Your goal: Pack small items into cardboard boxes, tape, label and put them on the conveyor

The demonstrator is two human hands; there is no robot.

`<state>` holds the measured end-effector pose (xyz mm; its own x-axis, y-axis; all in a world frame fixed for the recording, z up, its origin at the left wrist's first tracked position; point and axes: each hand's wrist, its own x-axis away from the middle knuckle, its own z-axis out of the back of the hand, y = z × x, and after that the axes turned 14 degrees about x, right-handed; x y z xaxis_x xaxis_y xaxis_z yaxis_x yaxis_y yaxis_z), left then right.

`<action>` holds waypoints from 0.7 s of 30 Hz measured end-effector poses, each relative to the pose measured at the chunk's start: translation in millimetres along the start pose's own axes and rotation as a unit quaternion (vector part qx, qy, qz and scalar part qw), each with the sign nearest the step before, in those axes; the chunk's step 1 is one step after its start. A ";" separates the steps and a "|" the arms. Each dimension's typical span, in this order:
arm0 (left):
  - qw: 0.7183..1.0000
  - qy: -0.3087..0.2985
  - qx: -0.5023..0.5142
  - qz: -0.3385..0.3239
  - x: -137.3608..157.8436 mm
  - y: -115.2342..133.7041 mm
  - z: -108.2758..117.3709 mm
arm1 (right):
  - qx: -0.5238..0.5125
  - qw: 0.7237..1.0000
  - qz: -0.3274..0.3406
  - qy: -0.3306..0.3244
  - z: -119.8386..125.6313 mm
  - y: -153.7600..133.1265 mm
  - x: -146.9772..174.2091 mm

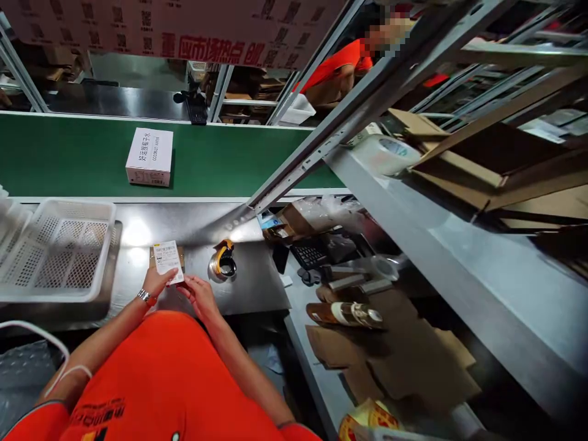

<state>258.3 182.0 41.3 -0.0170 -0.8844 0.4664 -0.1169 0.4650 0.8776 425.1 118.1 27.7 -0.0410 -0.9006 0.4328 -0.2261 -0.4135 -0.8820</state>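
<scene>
My left hand [156, 282] holds a white printed shipping label [168, 257], its thumb lying across the lower part. Behind the label, the edge of a small brown package [180, 253] shows; most of it is hidden. At the label's lower right corner, the fingers of my right hand [200, 294] are pinched together on its edge. A tape dispenser [223, 260] with an orange-yellow handle stands on the steel table [248, 269], to the right of both hands.
A white box [150, 156] sits on the green conveyor belt [64, 153] beyond the table. White perforated baskets [110, 245] stand at left. A slanting metal post [294, 174] rises at right, beside shelves with cardboard [408, 349] and a bottle [344, 314]. A person in orange [337, 64] is across the belt.
</scene>
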 end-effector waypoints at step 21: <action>0.998 -0.045 -0.051 0.015 -4.1 -14.9 -9.9 | 0.051 0.998 0.015 0.015 17.1 16.9 -7.3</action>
<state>270.0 179.0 27.5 -0.1083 -0.8680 0.4846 -0.0135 0.4887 0.8724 438.2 115.4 6.5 -0.0755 -0.9091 0.4097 -0.1249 -0.3990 -0.9084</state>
